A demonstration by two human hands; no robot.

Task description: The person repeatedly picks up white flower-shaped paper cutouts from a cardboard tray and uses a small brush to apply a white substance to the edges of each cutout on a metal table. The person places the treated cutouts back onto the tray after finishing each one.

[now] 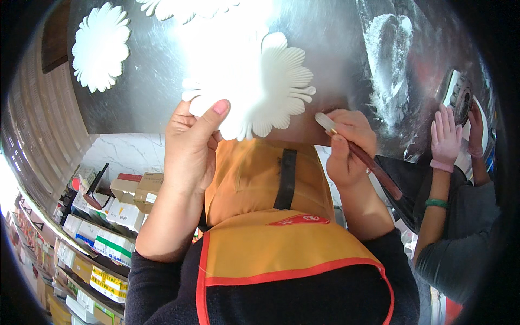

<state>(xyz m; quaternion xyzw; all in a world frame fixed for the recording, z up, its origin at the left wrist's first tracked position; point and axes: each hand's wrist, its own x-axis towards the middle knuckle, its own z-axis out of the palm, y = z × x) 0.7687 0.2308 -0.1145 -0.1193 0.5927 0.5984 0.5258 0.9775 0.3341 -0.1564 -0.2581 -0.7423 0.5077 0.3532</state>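
Note:
A large white flower-shaped piece with ridged petals [280,89] lies at the near edge of the metal worktop; glare washes out its left part. My left hand [195,138] grips its lower left rim, thumb on top and fingers underneath. To the right of the petals, my right hand [353,142] holds a brush with pale bristles and a dark reddish wooden handle [375,174]. The bristles are just clear of the piece, pointing up and left. A similar white flower piece [101,46] rests at the upper left, and part of another [174,8] shows at the top edge.
White powder [388,69] is spread over the right of the worktop [150,93]. At the far right a co-worker's gloved hands [445,134] are beside a round dark object with a white edge [463,97]. Shelves of boxes [122,217] stand below left.

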